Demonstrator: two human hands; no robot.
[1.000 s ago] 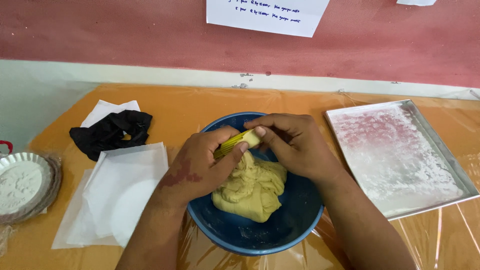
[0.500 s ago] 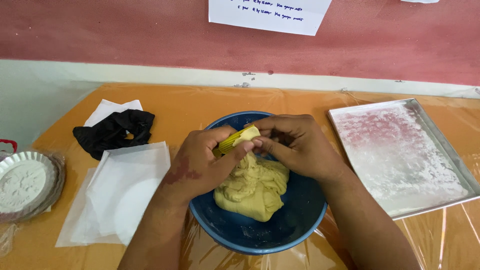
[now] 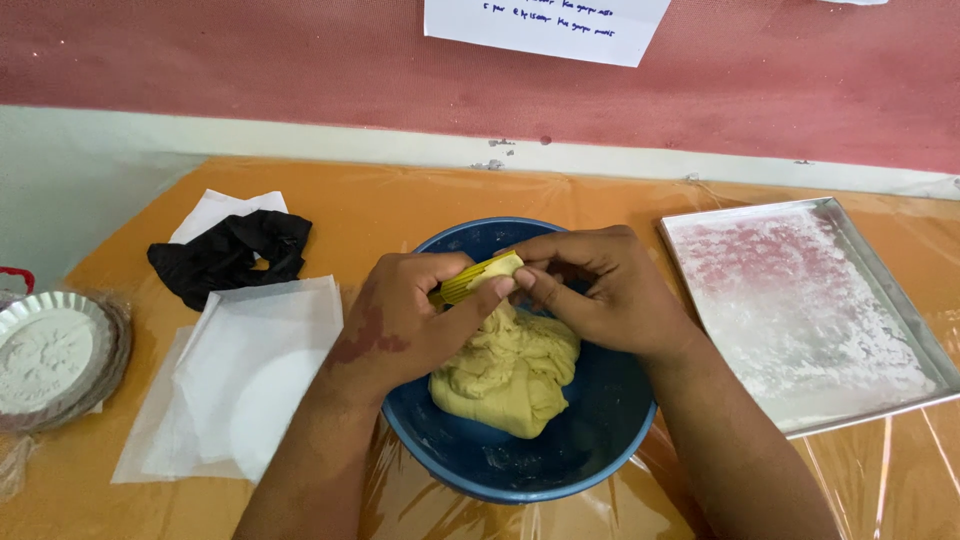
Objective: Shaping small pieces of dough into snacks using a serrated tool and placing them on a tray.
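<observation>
At the bottom centre of the frame a blue bowl (image 3: 500,470) sits on an orange table (image 3: 400,200) covered in clear plastic film. Inside the bowl lies a pale yellow lump of dough (image 3: 505,375), slightly left of the bowl's middle. Above it the two hands meet. The left hand (image 3: 400,320) curls closed around a small ribbed yellow mould (image 3: 480,277), thumb lying along its lower edge. The right hand (image 3: 600,290) is bent over from the right, its fingertips (image 3: 530,280) pressing a bit of dough at the mould's end, where a strand runs down to the main lump.

Lower left of the frame, white paper sheets (image 3: 240,370) lie just beside the bowl, and at the left edge sits a fluted foil dish of flour (image 3: 45,350). On the right, a floured metal tray (image 3: 800,310) rests near the bowl. Further up on the left, a crumpled black cloth (image 3: 230,255) lies on another white sheet. At the top, a red wall (image 3: 250,50) carries a white paper notice (image 3: 545,25).
</observation>
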